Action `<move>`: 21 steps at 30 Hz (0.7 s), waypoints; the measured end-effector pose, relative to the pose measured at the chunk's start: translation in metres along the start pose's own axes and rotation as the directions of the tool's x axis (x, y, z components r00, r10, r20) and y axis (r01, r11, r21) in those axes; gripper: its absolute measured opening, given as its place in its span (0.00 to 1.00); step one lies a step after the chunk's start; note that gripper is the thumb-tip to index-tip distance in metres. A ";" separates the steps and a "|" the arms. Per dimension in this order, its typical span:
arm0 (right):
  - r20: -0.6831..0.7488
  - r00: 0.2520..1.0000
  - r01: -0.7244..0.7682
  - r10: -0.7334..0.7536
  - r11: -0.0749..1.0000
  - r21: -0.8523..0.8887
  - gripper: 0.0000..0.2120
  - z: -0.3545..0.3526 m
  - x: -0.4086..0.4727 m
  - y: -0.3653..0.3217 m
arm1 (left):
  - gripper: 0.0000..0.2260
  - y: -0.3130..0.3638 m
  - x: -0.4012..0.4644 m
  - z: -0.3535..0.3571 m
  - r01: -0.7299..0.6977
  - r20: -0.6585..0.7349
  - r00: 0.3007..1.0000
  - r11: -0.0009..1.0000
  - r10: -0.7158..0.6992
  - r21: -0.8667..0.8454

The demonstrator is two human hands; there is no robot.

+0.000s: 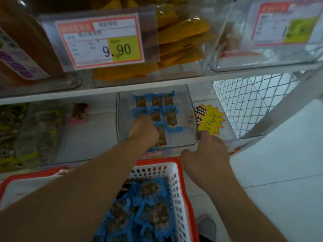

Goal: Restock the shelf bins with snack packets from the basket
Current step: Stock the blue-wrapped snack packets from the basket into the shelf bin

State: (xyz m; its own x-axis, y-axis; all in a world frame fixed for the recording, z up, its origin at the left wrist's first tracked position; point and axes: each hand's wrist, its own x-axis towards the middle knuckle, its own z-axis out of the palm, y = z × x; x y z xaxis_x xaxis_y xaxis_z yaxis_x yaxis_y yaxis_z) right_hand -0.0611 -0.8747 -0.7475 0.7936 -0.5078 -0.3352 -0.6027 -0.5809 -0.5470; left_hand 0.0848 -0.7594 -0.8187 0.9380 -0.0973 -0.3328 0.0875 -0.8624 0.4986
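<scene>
Head view: left hand (143,130), fingers hidden, grip unclear, reaches inside the bin (190,119) among packets (170,117); right hand (208,154) grips its near corner; basket (176,180) sits below.

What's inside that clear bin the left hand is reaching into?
Blue-edged snack packets lie flat in rows on the clear bin's floor. The left hand covers some, so whether it holds one can't be seen.

Left hand's (143,131) fingers hidden inside the clear plastic bin (190,117), white-and-red slotted plastic basket (176,173) cut off by the near edge, small print on the red-bordered price label (99,41) blurred, grey shoe (206,226) partly hidden.
</scene>
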 end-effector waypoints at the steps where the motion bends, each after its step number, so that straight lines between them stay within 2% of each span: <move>1: 0.006 1.000 0.002 -0.002 1.000 0.015 0.23 0.001 0.002 0.001 | 0.05 -0.001 0.000 0.002 0.001 -0.012 1.000 1.000 -0.001 0.017; 7: 0.008 1.000 0.007 -0.007 0.999 0.035 0.22 -0.002 0.002 0.003 | 0.06 0.003 -0.013 0.001 -0.021 -0.048 0.998 0.990 0.028 0.137; 10: 0.007 1.000 0.003 -0.003 0.999 0.038 0.19 -0.002 0.000 0.001 | 0.17 -0.001 -0.018 0.001 -0.177 -0.025 0.983 0.978 0.181 0.114; 11: 0.004 1.000 0.004 -0.004 0.999 0.037 0.18 -0.001 0.000 0.001 | 0.17 -0.001 -0.021 0.001 -0.238 0.011 0.971 0.967 0.238 0.096; 13: 0.000 1.000 0.004 -0.004 1.000 0.026 0.18 -0.001 -0.001 0.001 | 0.11 -0.004 -0.023 0.001 -0.314 0.127 0.946 0.941 0.299 0.124; 14: -0.003 1.000 0.001 -0.001 1.000 0.019 0.18 0.000 -0.002 0.001 | 0.10 -0.005 -0.021 0.001 -0.317 0.195 0.939 0.934 0.284 0.162; 16: -0.002 1.000 0.003 -0.003 1.000 0.004 0.18 0.000 -0.002 -0.001 | 0.15 -0.009 -0.018 0.002 -0.305 0.284 0.928 0.928 0.239 0.215; 19: 0.008 1.000 -0.005 0.005 1.000 -0.011 0.17 -0.001 -0.005 -0.004 | 0.16 -0.012 -0.020 0.001 -0.357 0.267 0.919 0.900 0.291 0.249; 21: 0.005 1.000 -0.009 0.010 1.000 -0.003 0.19 -0.001 -0.007 -0.006 | 0.15 -0.013 -0.031 -0.003 -0.379 0.201 0.917 0.911 0.346 0.164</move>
State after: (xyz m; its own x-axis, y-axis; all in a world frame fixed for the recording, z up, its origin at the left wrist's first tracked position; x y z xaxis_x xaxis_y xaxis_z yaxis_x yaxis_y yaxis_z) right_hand -0.0634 -0.8684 -0.7407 0.7882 -0.5104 -0.3439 -0.6105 -0.5777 -0.5419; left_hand 0.0553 -0.7433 -0.8123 0.8223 -0.4873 -0.2940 -0.3313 -0.8299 0.4490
